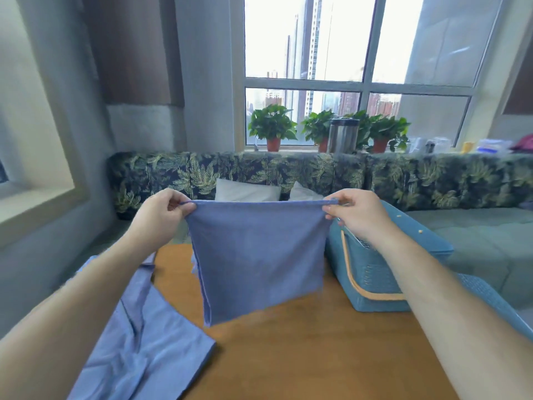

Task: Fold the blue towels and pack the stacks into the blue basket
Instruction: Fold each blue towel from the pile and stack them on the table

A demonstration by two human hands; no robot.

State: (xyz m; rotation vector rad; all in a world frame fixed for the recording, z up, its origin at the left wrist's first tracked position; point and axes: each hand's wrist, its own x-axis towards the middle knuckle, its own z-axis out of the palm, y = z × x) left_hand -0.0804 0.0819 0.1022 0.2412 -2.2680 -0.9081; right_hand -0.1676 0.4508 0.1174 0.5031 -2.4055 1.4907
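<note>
**One blue towel (256, 255) held up by its corners**

Our left hand (161, 215) pinches the upper left corner of the blue towel and our right hand (357, 215) pinches the upper right corner, so the top edge is stretched and it hangs over the wooden table (288, 356). The blue basket (375, 278) stands at 3 o'clock from it. More blue towels (138, 342) lie flat at 8 o'clock.

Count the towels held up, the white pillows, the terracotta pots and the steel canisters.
Blue towel, held up: 1
White pillows: 2
Terracotta pots: 3
Steel canister: 1
Total: 7
</note>
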